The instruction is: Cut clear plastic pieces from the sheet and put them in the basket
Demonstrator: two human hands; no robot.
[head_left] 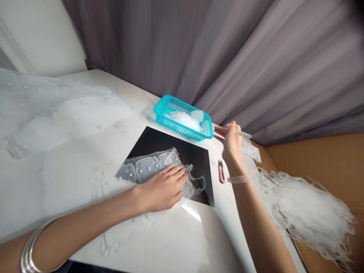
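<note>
My left hand (167, 187) lies flat, fingers spread, on a clear molded plastic sheet (148, 168) with rounded panels and small raised knobs. Under the sheet is a black mat (196, 151), and a ragged cut-out loop of plastic sticks out past my fingers. Just right of the basket, my right hand (231, 142) is raised, with a pale, slim stick-like tool (243, 134) held in it, pointing right; its kind is unclear. A turquoise basket (209, 131) near those fingertips holds a pile of small translucent white pieces (184, 119).
Pink-handled thread snips (221, 172) lie right of the mat. A heap of stringy clear plastic scraps (309, 208) spreads at the right, over a brown surface. Stacked translucent sheets (65, 117) cover the left of the white marbled table (125, 212). A grey curtain (170, 45) hangs behind.
</note>
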